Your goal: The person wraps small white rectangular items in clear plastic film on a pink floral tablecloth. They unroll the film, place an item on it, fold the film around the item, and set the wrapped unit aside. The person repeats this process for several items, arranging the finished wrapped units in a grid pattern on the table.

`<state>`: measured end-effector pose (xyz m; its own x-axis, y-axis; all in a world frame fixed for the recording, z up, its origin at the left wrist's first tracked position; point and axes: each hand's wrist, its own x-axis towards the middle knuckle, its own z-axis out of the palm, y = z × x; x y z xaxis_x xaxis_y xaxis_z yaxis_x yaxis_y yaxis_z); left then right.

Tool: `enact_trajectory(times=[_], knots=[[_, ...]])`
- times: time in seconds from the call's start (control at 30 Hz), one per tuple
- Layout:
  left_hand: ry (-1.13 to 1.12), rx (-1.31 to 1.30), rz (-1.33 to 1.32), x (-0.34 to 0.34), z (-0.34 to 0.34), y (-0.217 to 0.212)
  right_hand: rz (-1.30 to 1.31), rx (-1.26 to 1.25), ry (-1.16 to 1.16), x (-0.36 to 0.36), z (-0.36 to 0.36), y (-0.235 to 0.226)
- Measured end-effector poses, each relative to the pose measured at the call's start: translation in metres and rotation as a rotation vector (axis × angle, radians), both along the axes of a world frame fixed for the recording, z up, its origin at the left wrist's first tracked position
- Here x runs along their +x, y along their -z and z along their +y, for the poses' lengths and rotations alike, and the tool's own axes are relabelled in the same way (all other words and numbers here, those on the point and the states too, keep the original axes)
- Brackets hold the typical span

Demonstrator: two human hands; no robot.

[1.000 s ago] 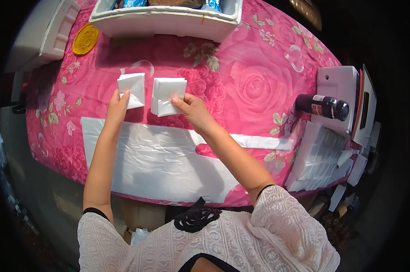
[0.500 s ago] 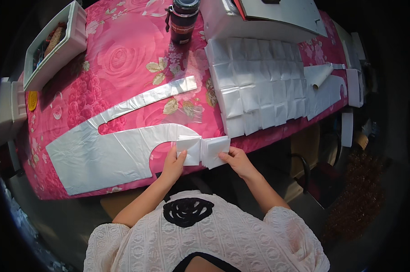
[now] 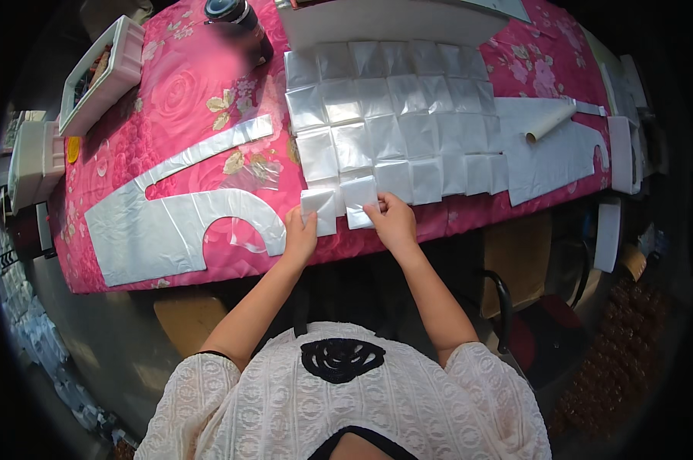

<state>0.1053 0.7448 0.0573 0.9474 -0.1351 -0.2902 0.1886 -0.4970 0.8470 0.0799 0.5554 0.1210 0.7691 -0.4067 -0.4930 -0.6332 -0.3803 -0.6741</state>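
Note:
My left hand [image 3: 300, 236] pinches a small stack of folded white plastic squares [image 3: 319, 213] between thumb and fingers at the table's near edge. Beside it, my right hand [image 3: 395, 222] grips a second stack of the same folded plastic squares [image 3: 360, 201], thumb on top. Both stacks touch or overlap the near left corner of a large grid of folded plastic squares [image 3: 396, 123], laid in close rows. Left of my hands lies a flat silvery-white plastic bag [image 3: 151, 238] with two long handle strips, one curving toward my left hand.
Another flat plastic bag [image 3: 549, 161] lies at the right under a pale roll [image 3: 549, 125]. A dark flask [image 3: 243, 34] and a white foam box [image 3: 400, 27] stand at the back. A foam tray [image 3: 105, 73] holds small items at the left. The pink flowered tablecloth [image 3: 181, 96] covers the table.
Both hands have moved forward with their stacks, from over the near table edge to the grid's near left corner. The view has shifted to the right.

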Motion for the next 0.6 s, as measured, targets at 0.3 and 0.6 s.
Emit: enact_trajectory(times=[0.3, 0.6], knots=[[-0.131, -0.071, 0.218, 0.009, -0.015, 0.019, -0.343, -0.558, -0.326, -0.007, 0.013, 0.005], [-0.076, -0.083, 0.123, 0.012, -0.019, 0.018, -0.497, -0.689, -0.703, -0.042, 0.018, 0.037]])
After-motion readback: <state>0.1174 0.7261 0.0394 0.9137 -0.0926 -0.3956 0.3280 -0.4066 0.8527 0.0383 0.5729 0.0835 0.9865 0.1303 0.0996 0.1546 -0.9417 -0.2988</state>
